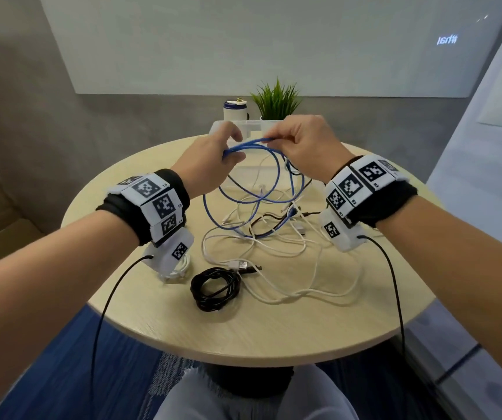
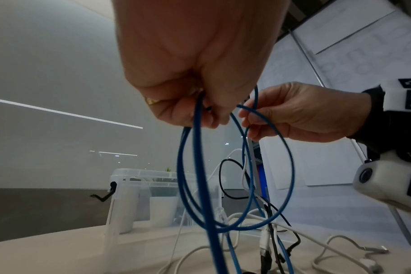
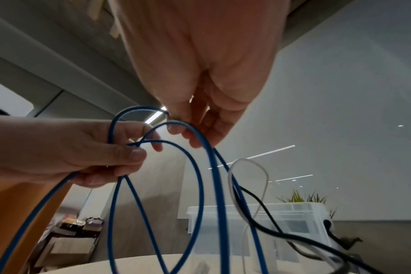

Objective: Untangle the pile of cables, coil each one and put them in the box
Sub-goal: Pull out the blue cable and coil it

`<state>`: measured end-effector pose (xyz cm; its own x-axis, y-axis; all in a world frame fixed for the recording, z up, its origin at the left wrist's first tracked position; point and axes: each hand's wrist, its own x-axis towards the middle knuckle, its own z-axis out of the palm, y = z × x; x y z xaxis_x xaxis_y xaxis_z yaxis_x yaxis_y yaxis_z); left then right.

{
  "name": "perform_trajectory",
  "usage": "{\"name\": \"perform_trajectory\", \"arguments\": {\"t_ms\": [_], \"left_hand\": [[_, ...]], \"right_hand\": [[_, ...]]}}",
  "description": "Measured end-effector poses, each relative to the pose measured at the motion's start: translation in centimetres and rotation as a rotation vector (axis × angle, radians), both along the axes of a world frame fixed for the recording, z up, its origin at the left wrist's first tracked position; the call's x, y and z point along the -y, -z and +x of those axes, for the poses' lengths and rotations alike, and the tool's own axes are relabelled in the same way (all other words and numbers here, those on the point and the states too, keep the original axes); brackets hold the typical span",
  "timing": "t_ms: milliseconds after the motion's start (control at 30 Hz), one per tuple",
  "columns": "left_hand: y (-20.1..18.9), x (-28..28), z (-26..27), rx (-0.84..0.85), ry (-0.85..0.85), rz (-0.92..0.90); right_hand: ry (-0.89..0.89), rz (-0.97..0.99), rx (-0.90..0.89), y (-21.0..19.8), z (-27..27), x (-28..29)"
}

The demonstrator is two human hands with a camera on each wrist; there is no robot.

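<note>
Centrally, above a round wooden table (image 1: pixel 274 328), both hands are raised and hold a blue cable (image 1: pixel 277 174) between them. Left hand (image 1: pixel 210 159): grip closed, thumb and curled fingers pinching several gathered strands of the blue cable, which hang from it as loops; the left wrist view shows the strands leaving the fist downward. Right hand (image 1: pixel 307 140): grip closed, fingertips pinching the same blue cable just beside the left hand, the short span between the two hands arching slightly. Below the hands the blue loops drop to the table and run into a tangle of white cables (image 1: pixel 277 247) and a thin dark cable (image 1: pixel 262 225); in the right wrist view a white strand and a black strand cross the hanging blue loops. A translucent plastic box (image 1: pixel 256 125) stands at the far edge of the table, directly behind the hands, with no lid on it; its contents cannot be made out. Near the front left of the table lies a coiled black cable (image 1: pixel 213 287), with a grey plug (image 1: pixel 243 265) just beside it. A coiled white cable (image 1: pixel 180 268) lies partly hidden under the left wrist device. Behind the box stand a small potted plant (image 1: pixel 277 101) and a white and blue container (image 1: pixel 235 110).
</note>
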<state>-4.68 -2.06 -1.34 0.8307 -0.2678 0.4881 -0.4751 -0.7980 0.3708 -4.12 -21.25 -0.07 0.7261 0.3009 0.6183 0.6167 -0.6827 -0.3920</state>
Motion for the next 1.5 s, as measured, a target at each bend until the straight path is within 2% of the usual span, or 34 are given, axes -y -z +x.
{"name": "perform_trajectory", "arguments": {"t_ms": [100, 200, 433, 600, 700, 1000, 1133, 1333, 1400, 1500], "left_hand": [[0.5, 0.1, 0.0, -0.018, 0.054, 0.067], [0.9, -0.2, 0.1, -0.029, 0.057, 0.029], [0.3, -0.5, 0.0, -0.057, 0.056, -0.166], [0.0, -0.6, 0.4, -0.082, 0.086, -0.437], [0.0, -0.9, 0.8, -0.07, 0.058, -0.53], [0.5, -1.8, 1.2, -0.103, -0.023, -0.395], [0.8, -2.2, 1.3, -0.152, -0.074, -0.303], [1.5, -2.1, 1.2, -0.274, -0.118, -0.128], [1.4, -2.2, 1.2, -0.263, -0.111, -0.134], [1.1, -2.1, 1.2, -0.267, -0.099, -0.239]], "right_hand": [[-0.024, -0.038, 0.005, 0.1, -0.2, -0.3], [0.051, -0.059, -0.072, 0.3, 0.3, 0.2], [0.284, -0.076, -0.259, 3.0, 2.2, 2.7], [0.351, -0.157, -0.371, 4.1, 2.3, 3.0], [0.369, -0.177, -0.35, 4.0, 2.6, 3.1], [0.346, 0.054, -0.061, -0.4, 2.8, 3.2], [0.365, 0.177, 0.074, -1.0, 2.9, 3.8], [0.182, 0.311, -0.091, 0.3, 2.4, 3.6], [0.122, 0.343, -0.111, 0.6, 2.3, 3.5], [0.069, 0.326, -0.062, 0.6, 2.3, 3.2]]}}
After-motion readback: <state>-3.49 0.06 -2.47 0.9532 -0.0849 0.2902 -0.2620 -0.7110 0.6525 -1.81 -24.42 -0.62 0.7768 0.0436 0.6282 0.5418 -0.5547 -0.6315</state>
